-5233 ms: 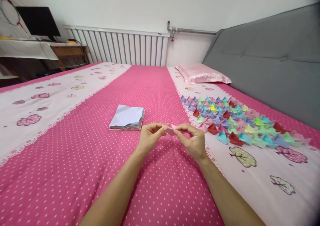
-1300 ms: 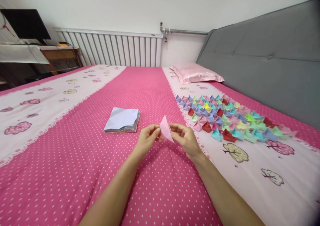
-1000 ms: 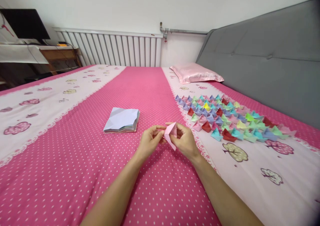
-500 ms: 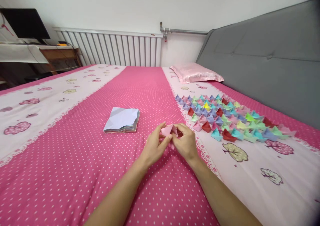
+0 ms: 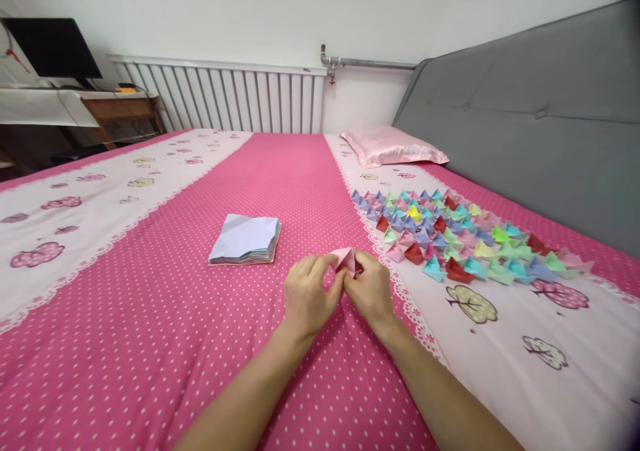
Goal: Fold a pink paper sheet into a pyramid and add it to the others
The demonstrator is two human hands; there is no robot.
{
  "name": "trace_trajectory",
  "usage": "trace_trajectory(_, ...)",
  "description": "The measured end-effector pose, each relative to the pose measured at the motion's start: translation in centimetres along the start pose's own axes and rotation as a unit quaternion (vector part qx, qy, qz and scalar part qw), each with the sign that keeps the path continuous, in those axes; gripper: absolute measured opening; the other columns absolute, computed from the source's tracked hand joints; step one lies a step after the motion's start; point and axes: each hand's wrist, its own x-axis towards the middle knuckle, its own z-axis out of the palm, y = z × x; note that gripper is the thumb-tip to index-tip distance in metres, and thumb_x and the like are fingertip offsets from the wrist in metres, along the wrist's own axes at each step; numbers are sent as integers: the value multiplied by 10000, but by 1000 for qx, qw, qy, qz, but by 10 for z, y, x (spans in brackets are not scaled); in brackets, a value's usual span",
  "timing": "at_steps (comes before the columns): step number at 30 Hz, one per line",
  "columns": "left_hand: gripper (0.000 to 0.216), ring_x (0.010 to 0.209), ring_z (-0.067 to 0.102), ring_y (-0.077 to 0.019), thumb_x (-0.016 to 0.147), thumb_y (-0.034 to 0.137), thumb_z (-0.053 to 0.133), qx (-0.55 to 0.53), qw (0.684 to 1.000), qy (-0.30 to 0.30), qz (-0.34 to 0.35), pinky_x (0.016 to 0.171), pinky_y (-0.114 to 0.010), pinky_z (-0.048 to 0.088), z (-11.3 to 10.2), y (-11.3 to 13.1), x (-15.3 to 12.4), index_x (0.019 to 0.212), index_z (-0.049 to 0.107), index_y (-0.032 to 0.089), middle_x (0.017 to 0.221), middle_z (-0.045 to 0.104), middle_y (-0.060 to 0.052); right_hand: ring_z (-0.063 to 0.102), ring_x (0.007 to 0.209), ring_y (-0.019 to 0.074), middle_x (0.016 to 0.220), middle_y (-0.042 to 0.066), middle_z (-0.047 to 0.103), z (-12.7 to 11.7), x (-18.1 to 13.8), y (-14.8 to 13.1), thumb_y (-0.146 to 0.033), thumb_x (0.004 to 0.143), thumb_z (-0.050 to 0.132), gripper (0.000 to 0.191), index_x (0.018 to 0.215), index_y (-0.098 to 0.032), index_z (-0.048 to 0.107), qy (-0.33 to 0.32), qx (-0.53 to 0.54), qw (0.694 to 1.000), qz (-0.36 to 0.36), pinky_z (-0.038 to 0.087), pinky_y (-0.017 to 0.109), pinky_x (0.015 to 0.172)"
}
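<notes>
My left hand (image 5: 306, 299) and my right hand (image 5: 369, 292) meet over the pink dotted bedspread (image 5: 150, 318). Both pinch a small pink folded paper piece (image 5: 346, 259), whose tip shows above the fingertips. The fingers of both hands are curled tight around it. A stack of square paper sheets (image 5: 245, 239) lies on the bed just left of my hands. Several finished folded paper boats (image 5: 450, 238) in many colours stand in rows to the right.
A pink satin pillow (image 5: 393, 147) lies at the head of the bed beside the grey padded headboard (image 5: 540, 118). A white radiator (image 5: 225, 94) runs along the far wall. A desk with a dark monitor (image 5: 50, 48) stands at the far left.
The pink paper was held up flat between my fingertips; now both hands have closed in around it and lowered toward the bed, folding it smaller.
</notes>
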Motion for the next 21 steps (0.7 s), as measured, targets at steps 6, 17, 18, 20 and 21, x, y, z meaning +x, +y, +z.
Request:
trace_trajectory(6,270,658,616,-126,785,167,481,-95,981,-58,-156,628,-236,457,2,0,-2,1023,607,189,841,688,-36,578,706,138,833,32,628,2,-1,1,-174,772,494,191,882,-197,648,-13,83,996,-29,474,251,641)
trace_trajectory(17,281,815,634,-185,676,200,611,-492,784,-38,-377,782,-311,475,12,-14,7,934,702,138,886,713,-84,503,1105,168,1168,32,538,2,9,12,-63,694,435,404,927,-269,695,-98,233,968,-4,446,303,888)
trace_trajectory(18,282,822,634,-187,661,195,623,-505,769,-39,-390,794,-314,471,12,-14,8,924,705,132,897,711,-94,497,1116,174,1172,34,537,2,9,13,-75,692,451,371,893,-259,703,-102,246,964,9,431,314,909)
trace_trajectory(20,300,828,636,-185,645,162,619,-518,750,-43,-409,813,-316,463,10,-14,9,930,703,123,907,708,-107,488,1131,186,1178,41,541,0,10,14,-98,696,465,318,842,-238,710,-108,268,957,32,399,341,946)
trace_trajectory(21,318,821,638,-179,645,142,605,-523,745,-48,-412,817,-315,461,9,-14,9,949,696,119,901,709,-109,486,1135,192,1182,46,543,-1,11,15,-111,708,459,301,824,-228,711,-113,278,953,40,383,357,963)
